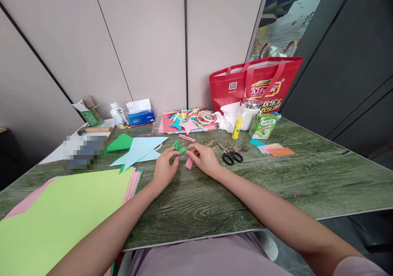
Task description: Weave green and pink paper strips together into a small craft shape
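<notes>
A small folded piece of green paper (178, 145) is between my two hands at the middle of the table. My left hand (166, 166) has its thumb and forefinger closed on the paper's near left side. From the other side, my right hand (203, 158) pinches its right end; the exact fingertip contact is small and partly hidden. A pink paper strip (189, 162) lies just below my right fingers, its upper part covered by them. Behind the hands rests another narrow pink strip (187, 138). Scissors (232, 156) with black handles lie right of my right hand.
Light blue paper (143, 148) and a lime-green sheet stack (76, 210) lie left. Behind are a tissue pack (140, 117), paper scraps (190, 118), a yellow glue stick (236, 128), a white mug (249, 118), a drink carton (264, 126) and a red bag (227, 98).
</notes>
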`<state>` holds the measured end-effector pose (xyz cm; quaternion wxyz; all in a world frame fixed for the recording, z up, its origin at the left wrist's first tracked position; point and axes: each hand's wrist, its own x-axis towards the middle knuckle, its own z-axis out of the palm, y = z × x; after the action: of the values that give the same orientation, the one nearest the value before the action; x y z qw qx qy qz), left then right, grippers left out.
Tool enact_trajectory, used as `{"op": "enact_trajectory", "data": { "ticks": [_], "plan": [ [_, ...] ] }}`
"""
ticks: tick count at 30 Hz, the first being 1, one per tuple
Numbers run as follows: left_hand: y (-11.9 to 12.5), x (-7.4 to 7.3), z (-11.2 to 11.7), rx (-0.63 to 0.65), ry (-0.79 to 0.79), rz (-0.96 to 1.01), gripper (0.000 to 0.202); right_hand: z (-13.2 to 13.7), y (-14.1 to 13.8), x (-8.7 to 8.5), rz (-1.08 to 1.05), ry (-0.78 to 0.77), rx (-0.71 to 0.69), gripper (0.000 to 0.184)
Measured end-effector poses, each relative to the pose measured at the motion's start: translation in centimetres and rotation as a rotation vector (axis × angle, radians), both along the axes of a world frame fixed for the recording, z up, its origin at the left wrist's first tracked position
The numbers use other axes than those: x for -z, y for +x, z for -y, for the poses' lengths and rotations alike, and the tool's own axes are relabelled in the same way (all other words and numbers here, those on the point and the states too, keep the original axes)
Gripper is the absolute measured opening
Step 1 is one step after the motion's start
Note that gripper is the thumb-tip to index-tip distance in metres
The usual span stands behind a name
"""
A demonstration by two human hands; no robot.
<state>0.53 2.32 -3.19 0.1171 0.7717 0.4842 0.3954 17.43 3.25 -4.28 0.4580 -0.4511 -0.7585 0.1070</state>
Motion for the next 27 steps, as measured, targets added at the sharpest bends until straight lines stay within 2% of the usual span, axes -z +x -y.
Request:
{"op": "enact_trajectory", "data": {
  "ticks": [5, 8, 11, 15, 17, 20, 23, 27],
  "plan": [
    [0.2, -0.3, 0.2, 0.079, -0.087, 0.345, 0.017, 0.0, -0.4, -0.6, -0.312, -0.119, -0.054, 0.02],
    [0.4, -0.2, 0.3, 0.145, -0.172, 0.474, 0.015, 0.0, -0.6, -0.7, -0.52, -0.261, -0.173, 0.025],
    [0.6, -0.3, 0.5, 0.198, -0.22, 0.578, 0.013, 0.0, -0.7, -0.6, -0.58, -0.289, -0.265, 0.028],
    [1.0, -0.8, 0.8, 0.247, -0.237, 0.693, 0.018, 0.2, -0.7, -0.5, -0.471, -0.192, -0.271, 0.019],
    [1.3, -1.0, 1.1, 0.235, -0.241, 0.753, 0.029, 0.4, -0.7, -0.6, -0.342, -0.075, -0.254, 0.016],
    [1.5, -1.4, 1.3, 0.231, -0.235, 0.787, 0.043, 0.7, -0.7, -1.2, -0.142, 0.134, -0.235, 0.021],
    [1.4, -1.7, 1.3, 0.225, -0.221, 0.749, 0.034, 1.1, -1.0, -2.2, 0.012, 0.242, -0.202, 0.027],
    [1.0, -1.8, 1.2, 0.113, -0.2, 0.701, 0.02, 1.6, -1.5, -3.6, 0.096, 0.205, -0.172, 0.015]
  ]
}}
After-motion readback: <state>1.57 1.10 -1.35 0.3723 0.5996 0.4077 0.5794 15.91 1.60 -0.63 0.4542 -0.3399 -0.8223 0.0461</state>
